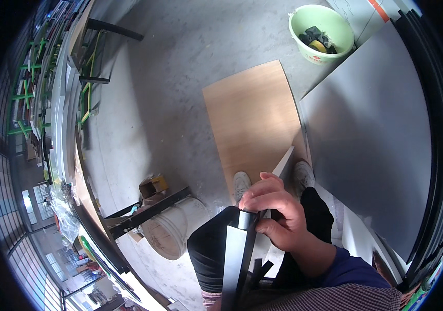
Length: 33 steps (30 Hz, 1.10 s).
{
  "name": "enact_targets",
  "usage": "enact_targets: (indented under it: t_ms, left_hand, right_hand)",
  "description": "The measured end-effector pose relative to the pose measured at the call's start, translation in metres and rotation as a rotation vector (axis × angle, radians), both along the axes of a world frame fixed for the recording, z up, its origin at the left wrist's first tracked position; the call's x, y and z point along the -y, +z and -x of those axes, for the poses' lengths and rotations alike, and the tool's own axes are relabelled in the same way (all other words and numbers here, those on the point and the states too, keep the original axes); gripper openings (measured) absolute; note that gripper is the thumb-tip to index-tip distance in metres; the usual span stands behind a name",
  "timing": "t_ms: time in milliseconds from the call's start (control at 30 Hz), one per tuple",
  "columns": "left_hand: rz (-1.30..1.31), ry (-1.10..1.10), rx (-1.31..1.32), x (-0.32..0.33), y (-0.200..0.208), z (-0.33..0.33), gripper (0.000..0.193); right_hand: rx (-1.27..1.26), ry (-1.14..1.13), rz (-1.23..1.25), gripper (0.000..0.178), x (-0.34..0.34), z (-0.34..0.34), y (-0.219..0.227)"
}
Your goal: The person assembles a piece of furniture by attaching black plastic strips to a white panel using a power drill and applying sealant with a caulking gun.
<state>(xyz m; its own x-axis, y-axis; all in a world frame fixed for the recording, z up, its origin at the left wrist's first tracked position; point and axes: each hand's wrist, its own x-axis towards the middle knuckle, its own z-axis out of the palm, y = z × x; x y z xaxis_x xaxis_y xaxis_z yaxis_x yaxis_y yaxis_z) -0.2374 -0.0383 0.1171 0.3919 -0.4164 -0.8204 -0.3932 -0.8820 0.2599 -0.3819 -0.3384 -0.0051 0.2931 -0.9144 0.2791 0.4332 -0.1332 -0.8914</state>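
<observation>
My right hand (278, 210) is closed at the upper end of a long metal profile (235, 254), with a bright silver face and a dark side. Its fingers curl over the end and its thumb presses against the side. A short silver piece (244, 220) shows at that end, under the fingertips. Beyond the hand, a pale narrow strip (284, 161) points forward between my shoes; the hand hides where it leads. Of my left arm, only a pinkish cuff (211, 297) and a sliver of skin show at the lower edge, the fingers hidden.
A wood-coloured board (252, 111) lies on the concrete floor under my shoes. A large grey panel (371, 129) stands at the right, near a green bucket (345, 49) holding dark items. At the left are a dirty white bucket (167, 233), a dark metal bar (151, 211) and a long workbench (79, 171).
</observation>
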Motion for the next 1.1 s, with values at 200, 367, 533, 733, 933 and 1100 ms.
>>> enact_targets:
  t_ms: [200,367,533,733,933,1100]
  left_hand:
    - [0.001,-0.009,0.015,0.005,0.002,-0.002,0.040]
    - [0.008,-0.002,0.020,0.004,-0.001,0.003,0.040]
    - [0.034,-0.025,0.025,0.005,0.005,0.005,0.040]
    - [0.105,-0.106,0.106,-0.003,0.010,0.021,0.041]
    - [0.281,-0.215,0.157,-0.005,0.013,0.019,0.046]
    - [0.444,-0.227,0.214,-0.006,0.000,0.033,0.043]
  right_hand:
    - [-0.007,0.037,0.015,0.020,0.003,0.002,0.000]
    - [0.011,0.066,0.028,0.023,0.005,0.003,0.000]
    - [-0.049,0.048,0.075,0.024,0.001,0.004,0.000]
    - [-0.147,-0.007,0.035,0.033,-0.019,0.001,0.003]
    - [0.094,-0.034,-0.148,0.025,-0.022,-0.030,0.002]
    - [-0.125,-0.170,-0.101,0.050,-0.051,-0.029,0.006]
